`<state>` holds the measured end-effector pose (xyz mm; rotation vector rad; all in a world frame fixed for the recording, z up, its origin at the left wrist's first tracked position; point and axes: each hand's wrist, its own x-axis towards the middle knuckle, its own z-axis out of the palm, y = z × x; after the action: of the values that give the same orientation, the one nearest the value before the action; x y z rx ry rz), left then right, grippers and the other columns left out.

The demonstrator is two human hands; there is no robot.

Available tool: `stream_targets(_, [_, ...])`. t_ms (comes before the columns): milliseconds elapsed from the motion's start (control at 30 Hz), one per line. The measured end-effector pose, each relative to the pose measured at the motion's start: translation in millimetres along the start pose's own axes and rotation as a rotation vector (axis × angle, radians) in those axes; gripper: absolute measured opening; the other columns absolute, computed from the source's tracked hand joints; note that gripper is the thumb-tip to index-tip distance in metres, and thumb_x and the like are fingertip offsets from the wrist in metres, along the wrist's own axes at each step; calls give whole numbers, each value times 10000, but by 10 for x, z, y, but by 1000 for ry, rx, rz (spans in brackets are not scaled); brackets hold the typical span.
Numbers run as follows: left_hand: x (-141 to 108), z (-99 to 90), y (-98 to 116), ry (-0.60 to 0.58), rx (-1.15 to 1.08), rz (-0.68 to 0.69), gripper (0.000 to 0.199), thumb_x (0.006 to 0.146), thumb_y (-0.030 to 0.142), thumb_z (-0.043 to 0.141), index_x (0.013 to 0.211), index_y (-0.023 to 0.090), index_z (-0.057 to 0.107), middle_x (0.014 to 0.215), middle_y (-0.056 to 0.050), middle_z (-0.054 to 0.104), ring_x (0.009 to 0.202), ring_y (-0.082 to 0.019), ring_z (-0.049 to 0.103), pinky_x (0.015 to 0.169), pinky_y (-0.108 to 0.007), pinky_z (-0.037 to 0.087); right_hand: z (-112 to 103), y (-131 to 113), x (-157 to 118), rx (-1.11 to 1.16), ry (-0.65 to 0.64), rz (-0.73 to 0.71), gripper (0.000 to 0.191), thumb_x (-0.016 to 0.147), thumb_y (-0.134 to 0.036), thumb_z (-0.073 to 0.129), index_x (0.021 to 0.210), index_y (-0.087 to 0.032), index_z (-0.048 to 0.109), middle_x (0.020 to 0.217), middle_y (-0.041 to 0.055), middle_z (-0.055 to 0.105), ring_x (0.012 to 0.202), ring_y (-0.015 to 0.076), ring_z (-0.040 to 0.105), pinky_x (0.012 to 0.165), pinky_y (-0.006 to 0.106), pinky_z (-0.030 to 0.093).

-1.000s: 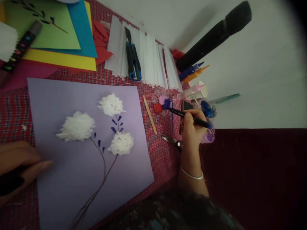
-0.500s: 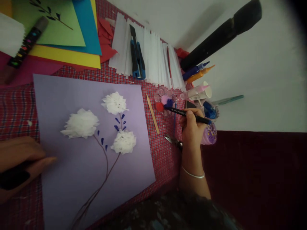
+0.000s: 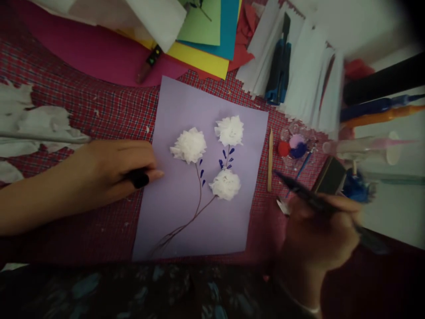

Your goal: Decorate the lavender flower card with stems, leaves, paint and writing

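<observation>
My right hand (image 3: 323,237), blurred by motion, grips a black marker (image 3: 310,195) near the paint palette (image 3: 290,159). The marker's dark tip points left, toward a wooden stick (image 3: 270,161). My left hand (image 3: 128,170) rests at the left edge of a purple sheet (image 3: 179,204), closed around a black marker cap (image 3: 139,178). On the sheet are white paper flowers (image 3: 190,145) with thin brown stems (image 3: 200,190). Small dark blue leaf marks (image 3: 202,174) stand beside the stems. The palette carries red, pink and dark blue paint.
A blue-and-black utility knife (image 3: 279,73) lies on white paper strips (image 3: 303,75) at the back. Coloured sheets (image 3: 199,57) are stacked at back left, crumpled white paper (image 3: 40,122) at left. Paint tubes (image 3: 368,108), a blue-filled cup (image 3: 357,186) and partly hidden scissors (image 3: 283,206) are at right.
My right hand has drawn the marker tip off the palette's blue paint and moved it toward the purple sheet. The view has swung left, showing more of my left hand.
</observation>
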<state>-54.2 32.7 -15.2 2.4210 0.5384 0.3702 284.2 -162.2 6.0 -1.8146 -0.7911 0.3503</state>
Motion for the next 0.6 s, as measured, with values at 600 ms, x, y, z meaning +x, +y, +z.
stream_targets(600, [-14,-2,26,0,92,1,311,1078,329,454,811,203,550,734,31,550,613,-111,540,564,-243,352,274,-29,-701,109,-486,-105,176,957,-289,662,1126,-299,711,813,18,721,608,171,641,542,326,560])
